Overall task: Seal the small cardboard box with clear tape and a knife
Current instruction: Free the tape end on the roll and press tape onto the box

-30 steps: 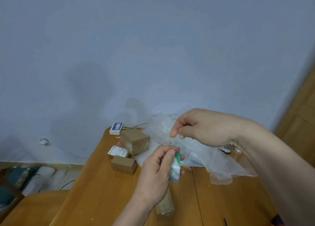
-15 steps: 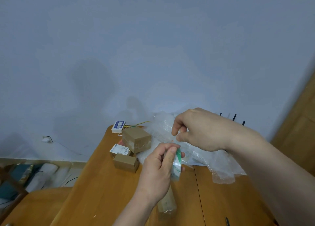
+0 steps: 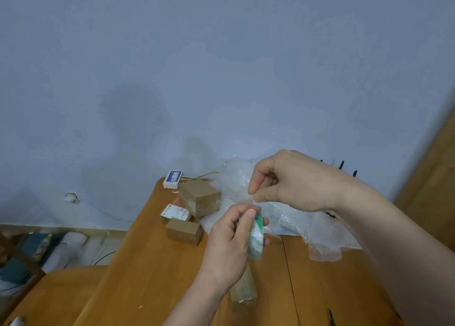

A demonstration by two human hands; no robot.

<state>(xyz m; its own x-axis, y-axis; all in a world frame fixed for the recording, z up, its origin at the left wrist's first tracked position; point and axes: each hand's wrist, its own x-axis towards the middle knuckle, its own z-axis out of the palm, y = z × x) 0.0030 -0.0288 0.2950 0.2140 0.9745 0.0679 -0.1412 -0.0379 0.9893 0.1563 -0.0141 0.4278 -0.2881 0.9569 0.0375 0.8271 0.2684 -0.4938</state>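
My left hand (image 3: 231, 242) holds a roll of clear tape (image 3: 256, 239) with a green and white core, raised above the wooden table (image 3: 152, 271). Just above the roll, my right hand (image 3: 293, 180) pinches the tape's free end between thumb and forefinger. A small cardboard box (image 3: 243, 288) lies on the table under my left hand, mostly hidden by it. A dark pointed tip, possibly the knife (image 3: 331, 317), shows at the bottom edge on the right.
Two more brown boxes (image 3: 199, 197) (image 3: 183, 231) and a labelled one (image 3: 175, 213) sit at the table's far left. Bubble wrap (image 3: 307, 227) covers the far middle and right. A small white device (image 3: 172, 179) with wires lies by the wall. Clutter lies on the floor at left.
My right hand dropped from slightly above the roll down to its top and now pinches the tape end. My left hand keeps the roll steady.
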